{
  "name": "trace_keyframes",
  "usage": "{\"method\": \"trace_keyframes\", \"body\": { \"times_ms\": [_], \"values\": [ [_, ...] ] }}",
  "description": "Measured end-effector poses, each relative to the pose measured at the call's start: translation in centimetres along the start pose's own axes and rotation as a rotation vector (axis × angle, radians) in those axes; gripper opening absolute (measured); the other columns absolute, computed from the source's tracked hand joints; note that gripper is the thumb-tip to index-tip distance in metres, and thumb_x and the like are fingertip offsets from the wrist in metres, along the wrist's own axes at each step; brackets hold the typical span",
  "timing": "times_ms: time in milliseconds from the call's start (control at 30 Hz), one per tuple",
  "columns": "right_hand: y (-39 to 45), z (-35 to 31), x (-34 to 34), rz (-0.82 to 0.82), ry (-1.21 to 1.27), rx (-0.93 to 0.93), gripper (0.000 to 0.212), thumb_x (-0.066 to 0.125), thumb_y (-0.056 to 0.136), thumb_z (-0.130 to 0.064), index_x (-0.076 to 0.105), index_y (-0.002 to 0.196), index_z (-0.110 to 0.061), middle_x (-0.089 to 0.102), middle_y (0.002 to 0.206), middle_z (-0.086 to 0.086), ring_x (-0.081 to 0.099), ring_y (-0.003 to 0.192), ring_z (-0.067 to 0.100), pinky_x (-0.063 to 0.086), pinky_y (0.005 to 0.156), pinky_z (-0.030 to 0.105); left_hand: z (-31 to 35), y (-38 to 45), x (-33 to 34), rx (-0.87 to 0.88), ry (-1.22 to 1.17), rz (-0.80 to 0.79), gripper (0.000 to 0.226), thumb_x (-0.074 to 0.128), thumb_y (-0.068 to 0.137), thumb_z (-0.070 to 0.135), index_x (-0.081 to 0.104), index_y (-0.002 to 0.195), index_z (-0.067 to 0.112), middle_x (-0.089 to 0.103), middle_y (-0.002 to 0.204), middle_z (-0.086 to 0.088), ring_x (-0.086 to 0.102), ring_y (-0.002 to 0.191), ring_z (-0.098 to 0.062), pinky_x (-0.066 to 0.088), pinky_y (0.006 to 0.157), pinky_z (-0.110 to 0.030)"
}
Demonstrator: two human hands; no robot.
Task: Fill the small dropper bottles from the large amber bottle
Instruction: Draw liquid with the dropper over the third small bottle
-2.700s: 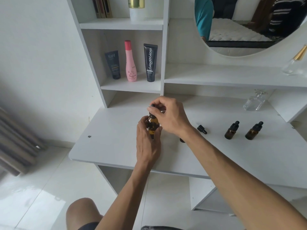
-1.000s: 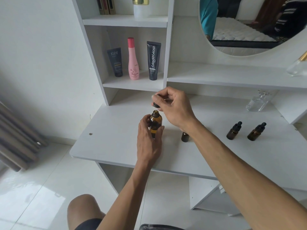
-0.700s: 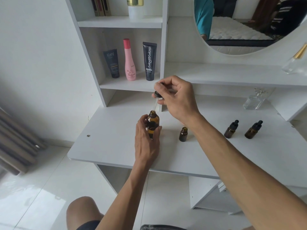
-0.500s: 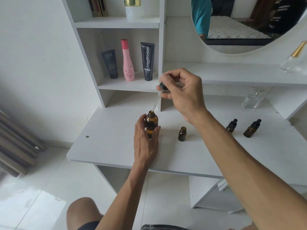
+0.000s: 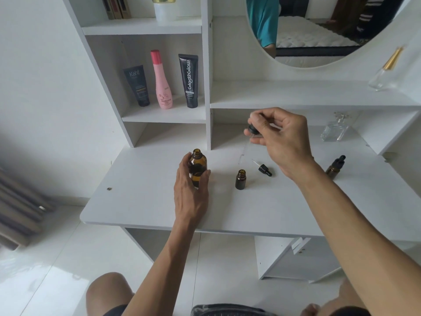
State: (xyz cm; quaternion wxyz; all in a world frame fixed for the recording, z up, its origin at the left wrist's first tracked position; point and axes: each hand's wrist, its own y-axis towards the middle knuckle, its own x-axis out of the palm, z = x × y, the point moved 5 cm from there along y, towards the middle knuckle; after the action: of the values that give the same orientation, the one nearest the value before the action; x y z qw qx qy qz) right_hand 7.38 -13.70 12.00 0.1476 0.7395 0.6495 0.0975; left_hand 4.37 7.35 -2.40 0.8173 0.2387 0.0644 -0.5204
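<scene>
- The left hand grips the large amber bottle, uncapped and upright on the desk; the right hand pinches the bulb of a dropper, its glass pipette slanting down towards the open small bottle.
- To do this well, I judge the tip should centre over that narrow mouth before the squeeze; keep the pipette steep, release slowly.
- A loose small dropper cap lies just beside the open bottle; one capped dropper bottle stands well apart to the right.
- White shelves carry tubes; a round mirror hangs above; glossy tiles below.
</scene>
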Motion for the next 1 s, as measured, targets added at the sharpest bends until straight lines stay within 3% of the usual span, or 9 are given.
{"method": "trace_keyframes", "body": {
  "times_ms": [167, 667, 1000],
  "values": [
    [-0.5, 1.1, -0.6, 0.01, -0.032, 0.017, 0.011, 0.069, 0.094, -0.021, 0.073, 0.092, -0.011, 0.071, 0.08, 0.005, 0.076, 0.078, 0.02, 0.062, 0.069, 0.033, 0.0, 0.0, 0.0, -0.009, -0.008, -0.003, 0.054, 0.063, 0.097, 0.033, 0.037, 0.143, 0.043, 0.066, 0.126, 0.005, 0.07, 0.103, -0.023, 0.054, 0.093, -0.04],
    [-0.8, 2.5, -0.5, -0.007, -0.062, 0.044, 0.009, 0.071, 0.093, -0.022, 0.073, 0.09, -0.015, 0.071, 0.076, 0.005, 0.076, 0.079, 0.023, 0.063, 0.071, 0.035, 0.1, -0.1, -0.1, -0.013, -0.014, -0.004, 0.054, 0.062, 0.095, 0.04, 0.036, 0.142, 0.046, 0.065, 0.129, 0.006, 0.069, 0.103, -0.025, 0.056, 0.091, -0.049],
    [-0.8, 2.7, -0.1, -0.045, -0.108, 0.05, 0.01, 0.073, 0.091, -0.021, 0.074, 0.088, -0.012, 0.074, 0.082, 0.01, 0.076, 0.078, 0.02, 0.063, 0.073, 0.037, 0.0, -0.1, 0.0, -0.007, -0.02, -0.014, 0.052, 0.062, 0.097, 0.034, 0.038, 0.142, 0.045, 0.066, 0.126, 0.006, 0.069, 0.102, -0.023, 0.055, 0.092, -0.042]
  ]
}}
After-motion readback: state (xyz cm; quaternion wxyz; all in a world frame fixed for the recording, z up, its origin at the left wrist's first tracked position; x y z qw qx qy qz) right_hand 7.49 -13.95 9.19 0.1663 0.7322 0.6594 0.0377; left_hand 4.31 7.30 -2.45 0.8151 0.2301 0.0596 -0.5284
